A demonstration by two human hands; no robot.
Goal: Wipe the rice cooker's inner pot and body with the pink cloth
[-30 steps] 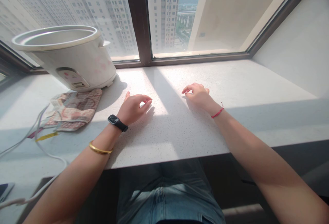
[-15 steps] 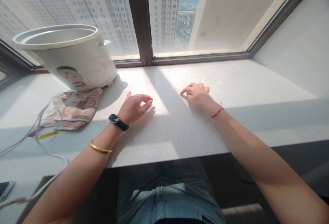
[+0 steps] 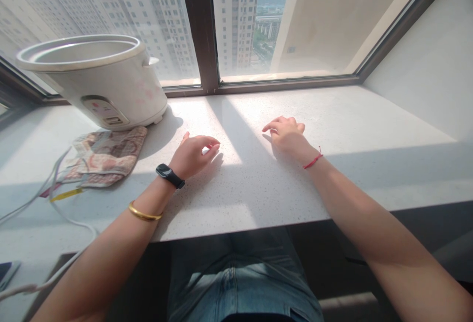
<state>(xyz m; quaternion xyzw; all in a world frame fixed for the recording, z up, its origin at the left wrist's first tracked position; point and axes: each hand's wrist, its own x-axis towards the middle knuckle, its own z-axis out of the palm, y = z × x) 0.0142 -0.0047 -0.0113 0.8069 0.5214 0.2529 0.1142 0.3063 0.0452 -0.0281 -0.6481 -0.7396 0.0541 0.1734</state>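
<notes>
My left hand rests over the white speckled windowsill counter, thumb and fingers loosely curved and apart, with nothing in it. A black watch and a gold bangle are on that arm. Across a strip of shadow, my right hand is held low over the same counter, fingers spread and bent, also holding nothing. A red string bracelet circles its wrist. Nearest to my left hand stands a white rice cooker without its lid, beside a folded patterned cloth.
Grey cords with a yellow tag run along the left side. Part of a phone-like device shows at the left edge. Window frames border the back, a white wall the right. The counter's front edge lies before my jeans.
My right hand has shifted very slightly right and up, its fingers a little straighter. My left hand and the objects stay where they were.
</notes>
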